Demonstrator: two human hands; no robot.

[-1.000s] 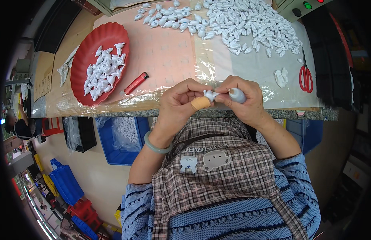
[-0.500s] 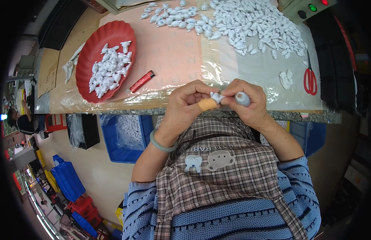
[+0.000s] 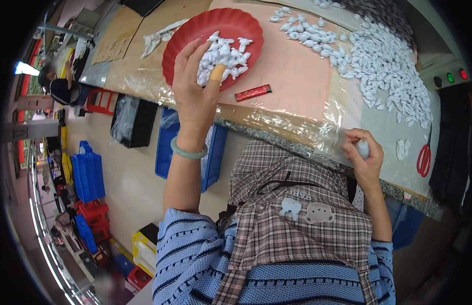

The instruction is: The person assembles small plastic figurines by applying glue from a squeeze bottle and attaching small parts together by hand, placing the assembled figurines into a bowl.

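My left hand [image 3: 195,94] reaches over the red scalloped bowl [image 3: 173,31], its fingers and thumb apart. A tan cover wraps the thumb tip, and a pale green bangle [image 3: 189,151] circles the wrist. Small white figures [image 3: 230,53] lie heaped in the bowl, some partly hidden behind the hand; I see none gripped. Near the table's front edge, my right hand [image 3: 369,165] is wrapped round a small squeeze bottle [image 3: 362,148] of pale grey-white, its tip pointing up.
Many small white pieces [image 3: 391,66] spread over the table's far right. A red bar with a black end [image 3: 253,93] lies beside the bowl. Red-handled scissors [image 3: 423,160] and a white scrap [image 3: 403,149] are at the right. Blue bins [image 3: 211,155] stand below the table edge.
My left hand has left the small white figure both hands were at and moved out left over the bowl. My right hand still has the bottle. The whole view has swung left.
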